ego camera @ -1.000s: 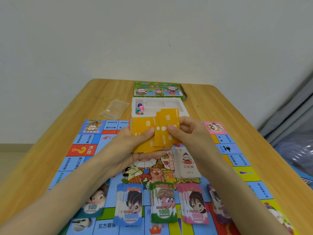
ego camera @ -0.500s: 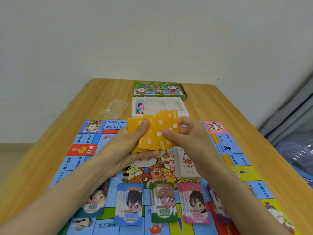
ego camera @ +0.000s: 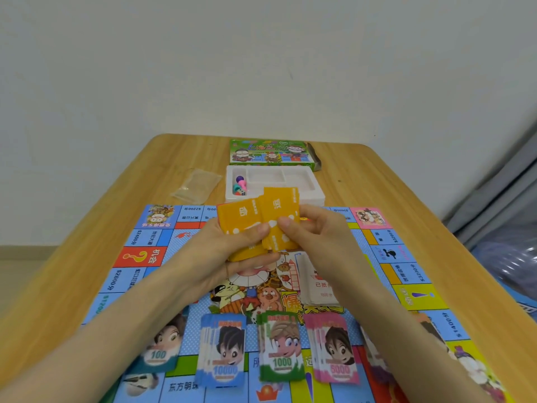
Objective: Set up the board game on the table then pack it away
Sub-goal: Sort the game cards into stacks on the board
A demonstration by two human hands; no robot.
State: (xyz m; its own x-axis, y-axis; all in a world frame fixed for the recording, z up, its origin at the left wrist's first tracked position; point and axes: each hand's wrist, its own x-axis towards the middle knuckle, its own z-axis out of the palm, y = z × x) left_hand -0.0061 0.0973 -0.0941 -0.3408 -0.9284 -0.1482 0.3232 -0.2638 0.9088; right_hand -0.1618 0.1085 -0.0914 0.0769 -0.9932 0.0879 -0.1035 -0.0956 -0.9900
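Gripping a fanned stack of orange cards (ego camera: 247, 215), fingers of the left hand (ego camera: 229, 254) curl under it; the right hand (ego camera: 316, 237) pinches one card. Both hover over the board (ego camera: 139, 257) on the bench (ego camera: 87, 242), money piles (ego camera: 280, 350) nearer, white tray (ego camera: 293, 175) beyond.

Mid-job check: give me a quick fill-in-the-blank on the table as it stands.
1. The left hand and right hand hold cards coloured ____.
2. The pawns lie in the white tray's ____ compartment.
3. The green money stack reads ____.
Missing: orange; leftmost; 1000.
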